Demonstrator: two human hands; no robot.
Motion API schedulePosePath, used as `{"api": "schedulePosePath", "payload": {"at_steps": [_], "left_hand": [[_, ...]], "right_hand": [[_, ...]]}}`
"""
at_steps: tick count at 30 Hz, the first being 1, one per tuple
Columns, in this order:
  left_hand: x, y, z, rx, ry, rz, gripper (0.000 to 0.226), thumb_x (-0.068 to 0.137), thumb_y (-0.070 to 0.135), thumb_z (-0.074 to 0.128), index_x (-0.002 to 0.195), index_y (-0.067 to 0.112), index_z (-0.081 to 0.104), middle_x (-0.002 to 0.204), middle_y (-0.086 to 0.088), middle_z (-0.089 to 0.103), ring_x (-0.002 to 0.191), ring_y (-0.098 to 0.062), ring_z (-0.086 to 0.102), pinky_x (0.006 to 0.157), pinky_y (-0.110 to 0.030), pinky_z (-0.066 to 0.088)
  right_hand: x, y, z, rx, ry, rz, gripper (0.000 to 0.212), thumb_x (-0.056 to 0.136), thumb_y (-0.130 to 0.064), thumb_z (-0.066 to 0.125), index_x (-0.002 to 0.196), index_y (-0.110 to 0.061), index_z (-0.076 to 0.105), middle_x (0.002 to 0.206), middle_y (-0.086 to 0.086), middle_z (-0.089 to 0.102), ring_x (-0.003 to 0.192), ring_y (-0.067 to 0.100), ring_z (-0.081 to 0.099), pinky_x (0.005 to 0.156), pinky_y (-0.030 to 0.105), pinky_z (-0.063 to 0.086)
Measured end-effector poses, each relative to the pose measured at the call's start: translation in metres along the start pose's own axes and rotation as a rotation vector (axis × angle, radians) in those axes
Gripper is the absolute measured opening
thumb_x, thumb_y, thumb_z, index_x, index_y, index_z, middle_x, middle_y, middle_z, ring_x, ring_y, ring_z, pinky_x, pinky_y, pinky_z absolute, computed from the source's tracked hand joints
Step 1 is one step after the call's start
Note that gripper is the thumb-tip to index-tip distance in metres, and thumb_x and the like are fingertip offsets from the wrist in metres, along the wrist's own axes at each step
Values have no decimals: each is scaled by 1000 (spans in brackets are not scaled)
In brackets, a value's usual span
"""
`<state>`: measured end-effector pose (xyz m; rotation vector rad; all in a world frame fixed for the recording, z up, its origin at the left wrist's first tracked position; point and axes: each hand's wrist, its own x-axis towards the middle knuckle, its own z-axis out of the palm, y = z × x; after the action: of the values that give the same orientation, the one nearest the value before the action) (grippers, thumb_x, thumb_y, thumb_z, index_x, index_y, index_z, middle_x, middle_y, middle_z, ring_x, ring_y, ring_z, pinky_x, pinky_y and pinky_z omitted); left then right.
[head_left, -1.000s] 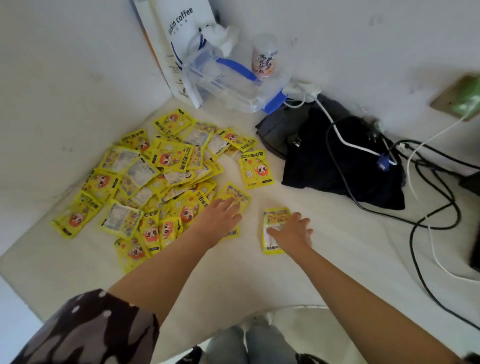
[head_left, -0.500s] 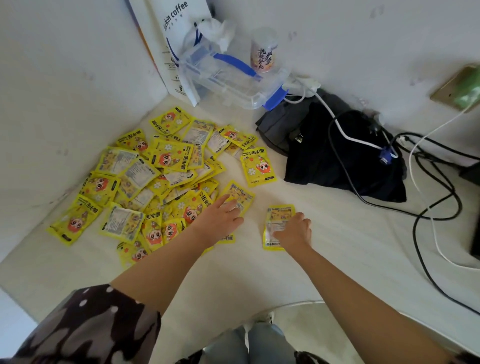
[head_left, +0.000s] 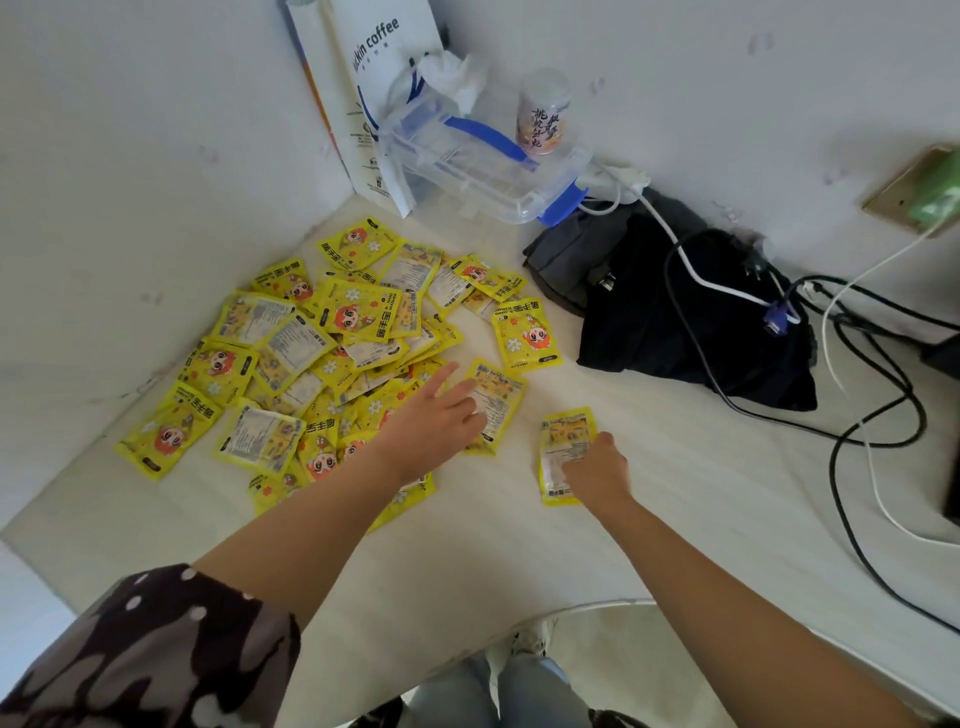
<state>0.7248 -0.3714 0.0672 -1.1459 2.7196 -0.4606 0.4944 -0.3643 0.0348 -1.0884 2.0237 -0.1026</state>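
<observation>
Several yellow hand-warmer packets (head_left: 332, 358) lie in a loose pile at the left of the white table (head_left: 519, 545). My left hand (head_left: 434, 421) lies flat at the pile's right edge, its straight fingers touching a face-down packet (head_left: 498, 395). One packet (head_left: 563, 441) lies apart to the right, printed back up. My right hand (head_left: 597, 470) rests on that packet's lower half with its fingers bent over it. Another single packet (head_left: 524, 335) sits face up further back.
A clear plastic box with blue latches (head_left: 483, 166), a white paper coffee bag (head_left: 363, 93) and a small can (head_left: 543, 117) stand in the back corner. Dark folded cloth (head_left: 675, 322) and tangled black and white cables (head_left: 872, 395) fill the right side.
My left hand has slid a little right onto the face-down packet and spread its fingers. My right hand has stayed on the single packet, which shifted only slightly.
</observation>
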Motion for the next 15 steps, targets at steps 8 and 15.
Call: {"api": "schedulePosePath", "payload": {"at_steps": [8, 15], "left_hand": [[-9, -13, -31, -1022, 113, -925, 29, 94, 23, 55, 119, 9, 55, 81, -11, 61, 69, -27, 56, 59, -38, 43], [-39, -48, -15, -1412, 223, -1335, 19, 86, 18, 62, 87, 0, 58, 72, -6, 53, 65, -17, 45, 60, -33, 38]], "right_hand": [[-3, -23, -2, 132, -36, -36, 33, 86, -7, 53, 117, -8, 40, 111, 15, 58, 88, 29, 56, 67, 35, 48], [-3, -55, 12, 359, -129, -46, 37, 83, -12, 61, 116, -8, 45, 111, 11, 59, 89, 25, 59, 69, 32, 49]]}}
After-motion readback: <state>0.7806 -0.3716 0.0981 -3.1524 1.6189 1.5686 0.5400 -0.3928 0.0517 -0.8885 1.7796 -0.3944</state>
